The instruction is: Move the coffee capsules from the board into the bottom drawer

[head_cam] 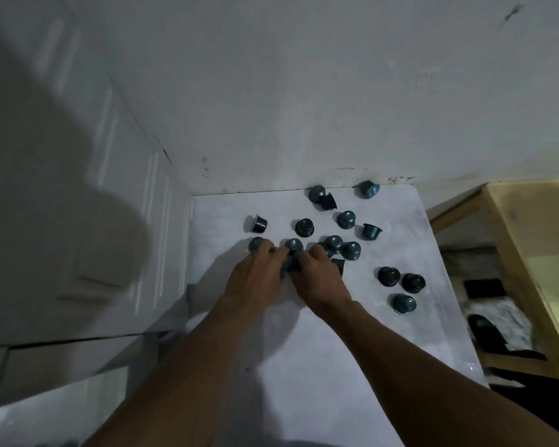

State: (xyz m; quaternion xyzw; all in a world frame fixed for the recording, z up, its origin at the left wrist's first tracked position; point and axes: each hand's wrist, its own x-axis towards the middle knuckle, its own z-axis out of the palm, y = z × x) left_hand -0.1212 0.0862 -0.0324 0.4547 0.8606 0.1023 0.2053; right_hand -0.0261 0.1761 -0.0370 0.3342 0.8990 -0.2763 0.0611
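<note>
Mostly teal domed capsules, few black, left hand and right hand clutching some

You will find no legible text, label, brand, number or sign in this view. The coffee capsules appear too small and too dimly lit for you to read any marking on them.
</note>
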